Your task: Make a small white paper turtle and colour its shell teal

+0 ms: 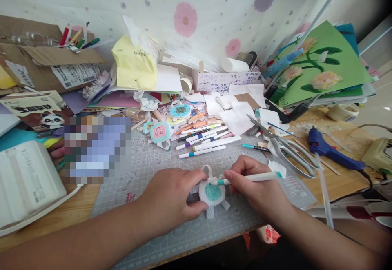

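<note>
I am looking at the small white craft piece (212, 193) with a teal-coloured middle, lying on the grey cutting mat (153, 160) near its front edge. My left hand (174, 200) is pinching its left side between thumb and fingers, pressing it to the mat. My right hand (257, 184) is gripping a white marker (251, 178), its teal tip touching the piece. Beyond are lying loose markers (205, 137), scissors (284, 147) and a blue glue gun (330, 149).
</note>
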The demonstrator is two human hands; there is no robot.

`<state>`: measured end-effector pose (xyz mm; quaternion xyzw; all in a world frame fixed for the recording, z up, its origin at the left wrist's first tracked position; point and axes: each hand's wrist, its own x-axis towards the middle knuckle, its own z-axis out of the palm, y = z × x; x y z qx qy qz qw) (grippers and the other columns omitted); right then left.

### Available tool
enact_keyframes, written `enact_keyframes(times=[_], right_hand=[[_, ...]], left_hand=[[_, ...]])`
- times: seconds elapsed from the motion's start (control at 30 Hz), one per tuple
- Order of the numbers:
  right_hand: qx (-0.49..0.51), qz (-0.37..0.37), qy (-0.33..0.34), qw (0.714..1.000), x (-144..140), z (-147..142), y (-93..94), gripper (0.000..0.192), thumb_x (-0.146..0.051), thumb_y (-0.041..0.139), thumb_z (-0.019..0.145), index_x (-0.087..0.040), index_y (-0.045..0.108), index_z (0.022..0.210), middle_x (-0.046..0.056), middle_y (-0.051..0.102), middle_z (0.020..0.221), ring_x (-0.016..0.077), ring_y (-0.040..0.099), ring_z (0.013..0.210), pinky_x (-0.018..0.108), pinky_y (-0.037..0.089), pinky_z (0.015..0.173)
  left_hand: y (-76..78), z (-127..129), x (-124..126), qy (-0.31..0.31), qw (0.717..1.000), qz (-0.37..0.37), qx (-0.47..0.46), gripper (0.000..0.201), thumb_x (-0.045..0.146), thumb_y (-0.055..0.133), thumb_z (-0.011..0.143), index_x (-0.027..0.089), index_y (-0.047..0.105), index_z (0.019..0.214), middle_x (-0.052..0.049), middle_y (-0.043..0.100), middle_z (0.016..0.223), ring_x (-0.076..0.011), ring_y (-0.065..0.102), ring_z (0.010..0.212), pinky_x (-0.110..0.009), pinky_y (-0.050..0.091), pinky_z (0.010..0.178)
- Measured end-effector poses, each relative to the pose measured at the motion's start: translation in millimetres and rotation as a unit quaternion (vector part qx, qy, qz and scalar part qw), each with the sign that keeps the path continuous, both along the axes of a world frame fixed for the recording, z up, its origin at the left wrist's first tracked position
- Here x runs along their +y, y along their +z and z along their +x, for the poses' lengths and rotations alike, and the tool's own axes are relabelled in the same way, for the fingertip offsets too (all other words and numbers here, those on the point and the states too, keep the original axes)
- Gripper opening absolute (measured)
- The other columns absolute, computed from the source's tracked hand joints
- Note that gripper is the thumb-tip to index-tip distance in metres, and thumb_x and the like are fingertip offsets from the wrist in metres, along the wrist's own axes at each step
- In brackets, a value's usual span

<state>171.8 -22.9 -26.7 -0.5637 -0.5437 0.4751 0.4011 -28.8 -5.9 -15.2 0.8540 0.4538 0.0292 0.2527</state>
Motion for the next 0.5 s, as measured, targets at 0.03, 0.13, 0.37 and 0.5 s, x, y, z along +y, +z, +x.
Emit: enact_keyframes(times=[0.03,0.13,0.37,0.5], right_hand=[[-0.003,-0.001,0.002,1.0,-0.2,0.1,-0.2,0.026,-0.032,0.063,0.074,-0.021,0.046,0.057,-0.004,0.053,0.047,0.0101,0.042,0.046,0.022,0.032,0.044],[-0.006,0.007,-0.013,1.0,-0.2,0.2,-0.8,0.026,-0.03,0.062,0.074,-0.021,0.046,0.056,-0.005,0.052,0.047,0.01,0.043,0.046,0.022,0.033,0.045],[0.004,0.004,-0.008,1.0,1.5,0.7,0.2,0.026,-0.03,0.062,0.073,-0.021,0.046,0.055,-0.005,0.052,0.046,0.0102,0.043,0.045,0.022,0.032,0.045],[0.025,-0.009,-0.015,1.0,3.0,2.5,0.0,0.025,-0.028,0.064,0.072,-0.021,0.047,0.054,-0.005,0.053,0.044,0.0103,0.044,0.044,0.023,0.031,0.045]], left_hand=[[-1.2,-0.5,-0.3,-0.001,1.0,0.003,-0.002,0.037,0.042,0.063,0.071,0.029,0.058,0.106,0.002,0.065,0.076,-0.0182,0.058,0.066,-0.026,0.033,0.058],[-2.3,-1.8,-1.5,-0.002,1.0,0.009,-0.005,0.038,0.043,0.063,0.071,0.029,0.058,0.106,0.002,0.064,0.074,-0.0178,0.057,0.066,-0.026,0.033,0.058],[5.8,-0.1,-0.2,-0.003,1.0,-0.008,0.005,0.035,0.04,0.063,0.071,0.028,0.059,0.104,0.003,0.063,0.072,-0.016,0.056,0.063,-0.025,0.033,0.056],[7.1,0.3,0.5,-0.004,1.0,-0.016,0.01,0.036,0.04,0.062,0.071,0.028,0.059,0.104,0.002,0.064,0.074,-0.0163,0.056,0.064,-0.025,0.033,0.057]])
